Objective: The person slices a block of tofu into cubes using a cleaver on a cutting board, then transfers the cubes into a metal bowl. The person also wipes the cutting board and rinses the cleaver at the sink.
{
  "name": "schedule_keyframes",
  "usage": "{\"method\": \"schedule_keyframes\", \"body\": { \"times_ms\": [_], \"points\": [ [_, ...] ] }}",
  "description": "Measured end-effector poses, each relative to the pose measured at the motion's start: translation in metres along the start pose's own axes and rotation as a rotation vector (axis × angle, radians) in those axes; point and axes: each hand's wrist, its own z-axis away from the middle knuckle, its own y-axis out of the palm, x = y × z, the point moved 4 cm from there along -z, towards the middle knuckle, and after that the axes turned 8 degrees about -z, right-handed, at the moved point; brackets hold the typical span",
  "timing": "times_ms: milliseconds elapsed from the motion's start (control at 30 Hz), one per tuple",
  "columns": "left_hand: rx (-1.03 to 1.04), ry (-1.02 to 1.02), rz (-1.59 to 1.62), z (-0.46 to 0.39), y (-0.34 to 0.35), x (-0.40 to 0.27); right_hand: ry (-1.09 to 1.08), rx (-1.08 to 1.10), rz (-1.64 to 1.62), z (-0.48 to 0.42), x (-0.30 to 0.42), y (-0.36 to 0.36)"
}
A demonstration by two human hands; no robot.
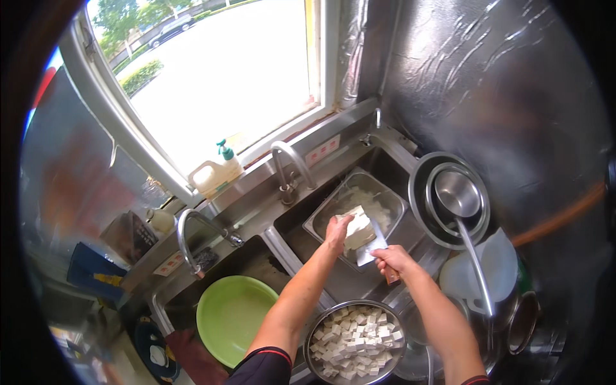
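Observation:
A block of tofu [361,232] rests in my left hand [338,233], over the near side of a rectangular metal pan [312,222] in the sink. Pale bits lie in the pan's bottom. My right hand [395,262] grips the wooden handle of a cleaver [370,250]. Its blade is upright against the block's right side; whether it has cut in is hard to tell. Closer to me, a round steel bowl [308,344] is heaped with white tofu cubes [358,341].
A green plastic basin [231,317] sits in the left sink. Curved faucets [293,163] rise behind the basins, beside a pump-top jug [216,173]. At right, nested steel bowls [417,202] hold a long-handled ladle [457,192], near a translucent plastic container [495,264].

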Motion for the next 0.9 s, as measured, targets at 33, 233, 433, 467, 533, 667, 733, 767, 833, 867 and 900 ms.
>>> {"method": "schedule_keyframes", "body": {
  "times_ms": [33,233,433,467,533,667,733,767,833,867,900],
  "points": [
    [-0.062,-0.003,-0.061,-0.015,-0.014,0.011,0.007,-0.003,0.005,0.002,0.004,0.006],
    [0.158,0.034,-0.231,0.019,-0.010,-0.003,-0.233,-0.250,0.296,0.080,0.030,0.000],
    [0.269,0.211,-0.265,0.145,-0.019,-0.056,-0.717,-0.433,0.582,0.121,0.019,-0.031],
    [0.284,0.238,-0.258,0.166,-0.028,-0.059,-0.787,-0.432,0.554,0.132,0.016,-0.034],
    [0.229,0.308,-0.217,0.208,-0.058,-0.049,-0.703,-0.346,0.425,0.178,0.022,-0.015],
    [0.062,0.415,-0.173,0.311,-0.112,-0.025,-0.822,-0.189,0.298,0.237,0.003,0.003],
    [-0.002,0.414,-0.094,0.363,-0.115,-0.006,-0.804,-0.091,0.242,0.277,-0.011,0.001],
    [-0.016,0.442,-0.095,0.385,-0.119,0.001,-0.783,-0.049,0.154,0.294,-0.018,0.001],
    [-0.072,0.479,-0.112,0.443,-0.140,0.029,-0.818,0.039,0.047,0.327,-0.035,0.017],
    [-0.105,0.437,-0.085,0.466,-0.151,0.054,-0.843,0.085,0.073,0.334,-0.051,0.025],
    [-0.145,0.392,-0.071,0.498,-0.164,0.073,-0.846,0.133,0.076,0.344,-0.063,0.040]
  ]
}}
